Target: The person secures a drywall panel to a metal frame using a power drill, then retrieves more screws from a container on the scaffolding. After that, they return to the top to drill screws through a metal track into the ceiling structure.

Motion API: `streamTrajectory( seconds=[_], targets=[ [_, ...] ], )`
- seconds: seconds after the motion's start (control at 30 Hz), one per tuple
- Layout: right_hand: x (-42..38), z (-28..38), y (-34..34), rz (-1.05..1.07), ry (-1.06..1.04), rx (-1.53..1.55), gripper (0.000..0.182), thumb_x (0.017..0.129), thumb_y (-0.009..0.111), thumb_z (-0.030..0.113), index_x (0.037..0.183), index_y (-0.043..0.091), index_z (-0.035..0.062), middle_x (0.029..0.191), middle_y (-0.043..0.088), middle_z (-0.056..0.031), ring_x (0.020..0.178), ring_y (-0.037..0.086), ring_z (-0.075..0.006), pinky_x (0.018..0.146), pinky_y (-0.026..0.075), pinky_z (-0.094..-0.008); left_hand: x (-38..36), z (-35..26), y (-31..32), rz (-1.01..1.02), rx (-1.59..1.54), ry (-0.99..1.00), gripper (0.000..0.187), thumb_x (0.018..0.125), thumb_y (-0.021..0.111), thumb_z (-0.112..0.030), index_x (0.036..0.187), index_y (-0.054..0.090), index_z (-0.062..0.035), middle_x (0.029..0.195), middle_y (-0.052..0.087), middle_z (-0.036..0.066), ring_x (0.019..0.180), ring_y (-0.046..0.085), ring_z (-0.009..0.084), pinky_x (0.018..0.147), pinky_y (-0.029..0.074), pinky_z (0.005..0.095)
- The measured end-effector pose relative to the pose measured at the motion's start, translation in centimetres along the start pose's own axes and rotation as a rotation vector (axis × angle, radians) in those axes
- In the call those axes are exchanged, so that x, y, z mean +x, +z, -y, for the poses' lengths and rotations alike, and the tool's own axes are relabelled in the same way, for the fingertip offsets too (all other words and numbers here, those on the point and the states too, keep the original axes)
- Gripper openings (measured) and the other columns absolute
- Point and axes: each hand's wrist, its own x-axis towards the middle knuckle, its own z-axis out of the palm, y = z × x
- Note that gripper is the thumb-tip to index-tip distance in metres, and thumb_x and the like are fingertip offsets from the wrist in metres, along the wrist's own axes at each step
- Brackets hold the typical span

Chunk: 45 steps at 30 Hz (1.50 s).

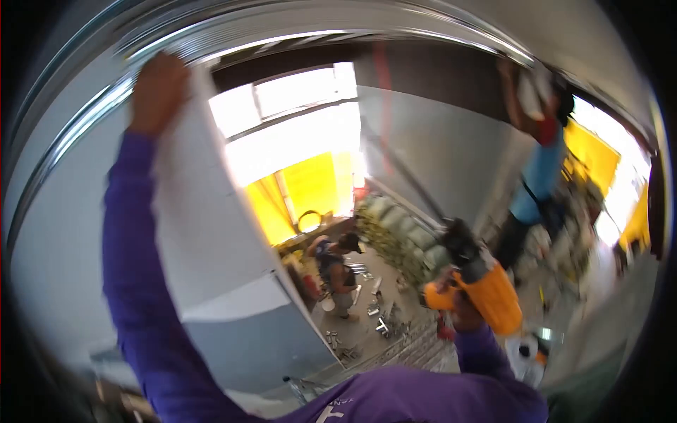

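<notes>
My left hand (161, 92) is raised at the upper left, its fingers wrapped round the edge of a shiny metal ceiling channel (106, 106). In my right hand (465, 310), at the lower right, is the handle of an orange power drill (493, 299) with a black front end. A long thin bit (409, 180) points from the drill up and to the left. My arms are in purple sleeves. Blur softens the left fingers, and the drill body hides part of my right hand.
A person in a blue shirt (541, 176) reaches up to the ceiling at the right. Below, another person (335, 271) stands by scattered metal pieces (383, 326). Stacked sacks (398, 225) line the wall. Window openings with yellow sheeting (310, 185) are ahead.
</notes>
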Motion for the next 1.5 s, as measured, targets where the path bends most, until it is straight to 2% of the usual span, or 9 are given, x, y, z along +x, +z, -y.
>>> streamTrajectory(
  seconds=[0.17,0.33,0.57,0.83,0.97,1.07,1.2,1.3,1.5],
  targets=[
    [-1.9,0.4,-2.1,0.141,0.206,-0.379,0.032,0.091,0.058,0.029,0.119,0.058,0.0138,0.115,0.060,-0.0063,0.109,0.057,-0.0205,0.091,0.045,-0.0359,0.4,-0.6,-0.7,-0.177,-0.132,-0.003,0.012,0.095,0.052,-0.017,0.099,0.057,-0.0061,0.098,0.057,0.011,0.091,0.059,0.0305,0.079,0.048,0.0406],
    [-2.8,-3.1,-3.1,0.175,0.137,0.811,0.060,0.092,0.059,0.042,0.135,0.044,0.0036,0.130,0.048,-0.0195,0.124,0.048,-0.0278,0.102,0.043,-0.0394,0.5,-0.7,-0.4,-0.147,-0.044,-0.047,0.015,0.096,0.053,-0.020,0.102,0.056,-0.0065,0.100,0.058,0.012,0.092,0.060,0.0298,0.079,0.049,0.0392],
    [-2.4,-0.4,-3.2,0.135,0.385,0.145,0.051,0.101,0.042,0.034,0.139,0.037,-0.0001,0.136,0.042,-0.0226,0.125,0.046,-0.0275,0.104,0.045,-0.0372,0.4,-0.1,0.8,-0.098,-0.125,-0.099,0.017,0.097,0.052,-0.020,0.104,0.056,-0.0053,0.102,0.058,0.012,0.094,0.060,0.0311,0.081,0.049,0.0399],
    [-2.8,-5.2,-4.2,0.152,0.191,0.739,0.047,0.101,0.045,0.032,0.138,0.039,0.0034,0.132,0.048,-0.0177,0.119,0.052,-0.0228,0.098,0.047,-0.0316,0.3,-0.1,-0.2,-0.043,-0.174,-0.108,0.017,0.097,0.051,-0.018,0.107,0.057,-0.0057,0.104,0.059,0.012,0.097,0.060,0.0313,0.082,0.049,0.0405],
    [-2.2,-4.2,-3.8,0.076,0.199,0.162,0.040,0.096,0.055,0.033,0.124,0.052,0.0044,0.114,0.059,-0.0140,0.105,0.060,-0.0206,0.089,0.048,-0.0323,0.6,-1.0,-1.4,-0.101,-0.133,-0.021,0.016,0.097,0.051,-0.017,0.105,0.056,-0.0057,0.102,0.059,0.012,0.096,0.060,0.0302,0.082,0.049,0.0400],
    [-2.6,-7.9,-6.1,0.323,0.244,-0.636,0.027,0.093,0.059,0.027,0.109,0.059,0.0055,0.097,0.062,-0.0094,0.091,0.061,-0.0199,0.084,0.049,-0.0341,0.1,0.3,0.2,-0.193,0.032,0.106,0.016,0.097,0.051,-0.019,0.100,0.056,-0.0046,0.096,0.058,0.012,0.089,0.060,0.0291,0.078,0.049,0.0391],
    [0.0,-4.9,-2.5,0.046,0.090,-0.229,0.033,0.091,0.061,0.031,0.108,0.056,0.0037,0.090,0.060,-0.0073,0.083,0.059,-0.0182,0.079,0.048,-0.0346,-0.2,0.7,-0.5,-0.032,0.032,0.065,0.017,0.093,0.053,-0.022,0.090,0.057,-0.0059,0.089,0.056,0.012,0.085,0.057,0.0285,0.075,0.049,0.0396],
    [3.1,0.2,-0.3,-0.087,-0.068,-0.066,0.041,0.089,0.063,0.032,0.113,0.052,0.0004,0.088,0.059,-0.0089,0.079,0.058,-0.0180,0.076,0.048,-0.0344,0.2,-1.2,-2.7,-0.177,-0.044,0.009,0.017,0.088,0.060,-0.024,0.094,0.060,-0.0081,0.091,0.057,0.009,0.093,0.059,0.0268,0.080,0.049,0.0403],
    [6.7,4.4,-0.1,-0.104,-0.264,-0.127,0.046,0.087,0.065,0.028,0.120,0.049,-0.0009,0.096,0.059,-0.0095,0.078,0.059,-0.0169,0.075,0.048,-0.0339,0.0,-3.9,-5.3,-0.171,-0.011,-0.180,0.014,0.083,0.055,-0.016,0.094,0.060,-0.0068,0.094,0.054,0.013,0.094,0.052,0.0288,0.085,0.043,0.0406]
  ],
)
